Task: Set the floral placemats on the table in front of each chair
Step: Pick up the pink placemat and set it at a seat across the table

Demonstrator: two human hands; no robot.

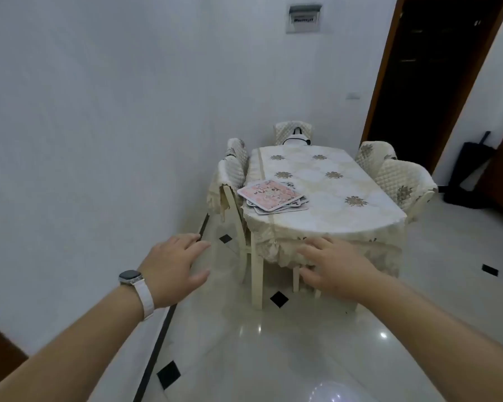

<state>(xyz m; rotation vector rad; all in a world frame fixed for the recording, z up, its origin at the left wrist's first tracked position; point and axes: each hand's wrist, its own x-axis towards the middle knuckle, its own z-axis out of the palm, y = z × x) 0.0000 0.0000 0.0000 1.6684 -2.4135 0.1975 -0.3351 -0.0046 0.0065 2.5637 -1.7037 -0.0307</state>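
A stack of floral placemats [272,196], pink on top, lies on the near left part of the table [331,198], which wears a cream flowered cloth. Chairs with quilted covers stand around it: two on the left [233,172], two on the right [401,178], one at the far end [292,132]. My left hand [172,268], with a white watch on the wrist, is stretched out open in the air, short of the table. My right hand [334,265] is also open, fingers spread, in front of the table's near edge. Neither hand touches the placemats.
A white wall runs along the left of the table. A dark open doorway [436,71] is at the back right, with a black object [474,172] on the floor beside it. A white thing with a black strap [296,139] rests on the far chair. The floor is glossy tile.
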